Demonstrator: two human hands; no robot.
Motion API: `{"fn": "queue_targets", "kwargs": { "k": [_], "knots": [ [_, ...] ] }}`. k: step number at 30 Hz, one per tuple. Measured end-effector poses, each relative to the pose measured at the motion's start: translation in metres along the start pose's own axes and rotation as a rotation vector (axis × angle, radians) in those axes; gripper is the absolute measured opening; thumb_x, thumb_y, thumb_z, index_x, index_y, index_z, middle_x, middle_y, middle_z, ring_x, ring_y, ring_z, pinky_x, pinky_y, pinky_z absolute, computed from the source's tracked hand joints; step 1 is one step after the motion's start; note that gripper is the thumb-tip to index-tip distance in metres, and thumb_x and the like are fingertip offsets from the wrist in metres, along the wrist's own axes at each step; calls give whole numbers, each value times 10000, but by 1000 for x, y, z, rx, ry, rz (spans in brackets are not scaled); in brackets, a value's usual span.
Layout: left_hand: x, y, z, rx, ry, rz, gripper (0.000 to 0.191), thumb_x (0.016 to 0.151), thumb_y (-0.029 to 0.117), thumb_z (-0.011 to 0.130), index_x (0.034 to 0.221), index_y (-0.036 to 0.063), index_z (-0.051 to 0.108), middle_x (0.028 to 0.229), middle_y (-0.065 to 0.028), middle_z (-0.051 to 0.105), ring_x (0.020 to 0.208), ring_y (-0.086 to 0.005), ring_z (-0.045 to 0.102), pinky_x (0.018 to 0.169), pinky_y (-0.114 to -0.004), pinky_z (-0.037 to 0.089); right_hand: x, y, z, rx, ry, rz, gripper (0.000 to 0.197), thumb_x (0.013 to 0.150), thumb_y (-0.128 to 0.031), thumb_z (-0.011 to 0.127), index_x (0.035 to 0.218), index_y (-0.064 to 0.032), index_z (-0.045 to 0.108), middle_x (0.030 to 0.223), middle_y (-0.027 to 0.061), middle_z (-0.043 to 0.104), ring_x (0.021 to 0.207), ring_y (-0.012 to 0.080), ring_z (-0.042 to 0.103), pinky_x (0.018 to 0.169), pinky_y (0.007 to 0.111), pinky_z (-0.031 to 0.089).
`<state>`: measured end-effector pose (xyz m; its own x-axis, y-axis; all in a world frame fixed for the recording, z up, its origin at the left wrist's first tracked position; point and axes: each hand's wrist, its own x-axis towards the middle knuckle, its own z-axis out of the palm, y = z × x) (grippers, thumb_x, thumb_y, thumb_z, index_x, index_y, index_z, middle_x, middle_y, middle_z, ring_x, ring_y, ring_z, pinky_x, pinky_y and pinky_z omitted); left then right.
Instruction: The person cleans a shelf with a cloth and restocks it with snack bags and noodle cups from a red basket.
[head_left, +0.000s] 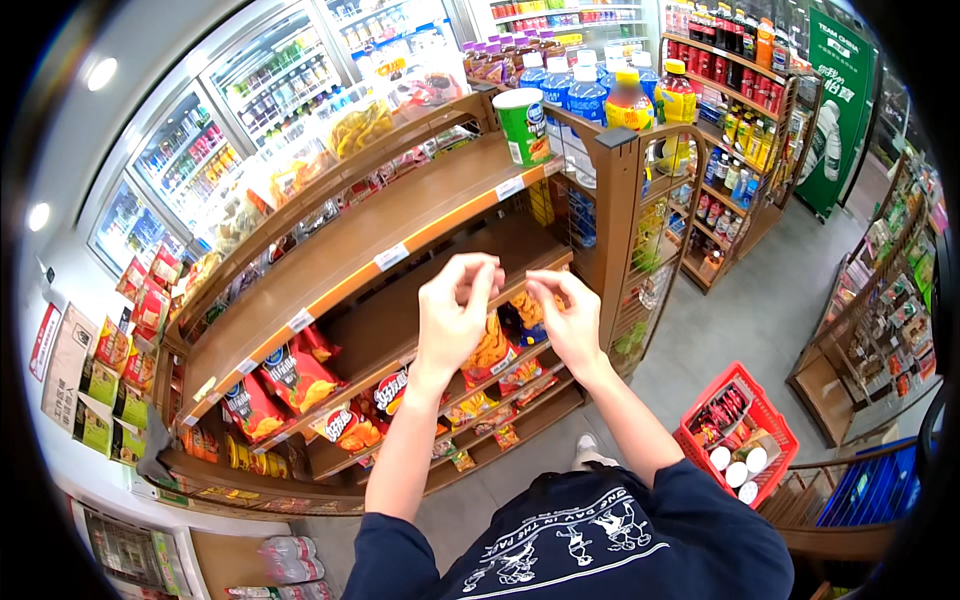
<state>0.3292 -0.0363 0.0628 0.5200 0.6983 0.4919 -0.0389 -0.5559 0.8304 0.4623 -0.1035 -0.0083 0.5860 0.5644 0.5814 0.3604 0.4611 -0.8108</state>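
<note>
Both my hands are raised close together in front of a brown store shelf unit (442, 206). My left hand (459, 311) has its thumb and fingers curled near each other, with nothing visible between them. My right hand (566, 315) is bent the same way, a small gap from the left, and no object shows in it. A green snack canister with a white lid (523, 127) stands at the right end of the top shelf. Red chip bags (300, 375) lean on the shelf below, at its left. More snack bags (487, 352) lie lower, partly behind my hands.
A red plastic basket (776, 469) with several canisters and red packets stands on the floor at my right. Bottled drinks (587, 97) stand behind the shelf's end post (616, 202). A drinks rack (750, 161) is further right, and glass-door coolers (262, 71) line the back left.
</note>
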Motion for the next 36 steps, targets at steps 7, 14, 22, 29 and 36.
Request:
{"fn": "queue_targets", "kwargs": {
  "k": [7,14,22,29,36],
  "knots": [
    [-100,-56,3,-249,-8,-340,140,905,116,638,936,-21,639,728,-45,656,620,-71,600,578,-208,503,-96,-5,-50,-137,-145,363,168,849,-140,718,795,16,687,624,-2,616,579,33,522,517,210,424],
    [-175,-87,44,-259,-289,-549,254,965,211,548,963,-17,660,759,-49,656,681,-88,610,606,-230,513,-180,11,-96,-147,-80,672,200,962,-131,531,1048,5,649,793,52,661,714,91,613,645,234,505],
    [-200,-83,133,-242,-624,-502,200,929,53,510,1028,-4,674,960,-84,689,839,-130,650,678,-258,540,-214,-11,-163,-379,-106,825,208,848,-169,683,931,21,692,792,94,705,718,118,650,669,272,527],
    [-199,-61,257,-221,-900,-455,202,915,87,544,1052,2,665,916,-93,696,846,-131,651,702,-266,525,-244,-4,-286,-449,69,1014,240,816,-205,714,858,30,692,741,86,700,674,116,648,650,274,520],
    [-213,-43,382,-86,-1225,-401,244,895,137,573,1078,-11,637,924,-148,694,863,-203,661,778,-330,508,-310,44,-427,-241,431,1158,215,836,-34,551,1014,16,662,817,91,690,720,134,647,671,263,528]
  ]
}}
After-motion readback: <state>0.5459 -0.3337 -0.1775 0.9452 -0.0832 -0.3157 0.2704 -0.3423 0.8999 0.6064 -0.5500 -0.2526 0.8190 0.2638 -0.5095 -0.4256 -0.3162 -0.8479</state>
